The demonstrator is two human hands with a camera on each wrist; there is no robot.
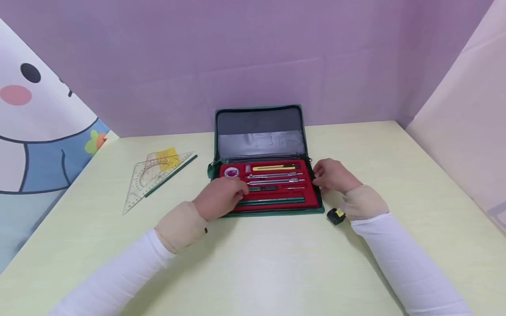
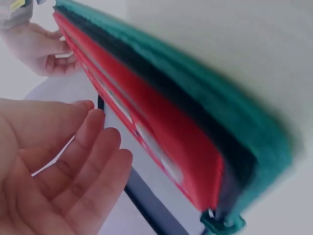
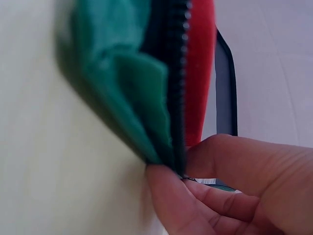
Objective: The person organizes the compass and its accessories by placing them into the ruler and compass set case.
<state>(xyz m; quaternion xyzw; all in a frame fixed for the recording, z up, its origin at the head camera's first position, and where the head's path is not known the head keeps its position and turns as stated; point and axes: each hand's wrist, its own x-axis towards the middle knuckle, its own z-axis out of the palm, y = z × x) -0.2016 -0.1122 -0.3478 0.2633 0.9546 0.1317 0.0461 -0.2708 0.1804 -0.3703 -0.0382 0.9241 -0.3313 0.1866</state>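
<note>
Sleeves in white cloth come in lowest, the left sleeve (image 1: 114, 276) from eight o'clock and the right sleeve (image 1: 411, 263) from four, each ending at a beige wrist band (image 1: 182, 226). A small black device with a yellow label (image 1: 336, 216) sits just beside the right band, at four o'clock from the green case (image 1: 276, 213). That case lies unfolded on the pale table (image 1: 276, 272), directly between the person's hands.

The left hand (image 1: 219, 197) is at its eight o'clock, fingertips over the tray; the left wrist view shows loosely bent fingers, thumb tip close to the forefinger — holding nothing. The right hand (image 1: 335, 174), at three o'clock, pinches the case's zipped edge between thumb and fingers.

Inside the red tray (image 1: 312, 199), dark green pencils (image 1: 282, 200) lie toward five o'clock, two silvery compasses (image 1: 276, 181) cross the middle, a yellow-and-black cutter (image 1: 272, 167) lies near twelve and a round roll (image 1: 232, 172) at ten.

At nine o'clock, well apart from the case, a green pencil (image 1: 171, 176) lies beside a clear set square (image 1: 136, 188) — a yellow square (image 1: 168, 156) shows there too. The grey-lined lid (image 1: 257, 120) stands raised at twelve, before a purple cloth (image 1: 257, 52).
</note>
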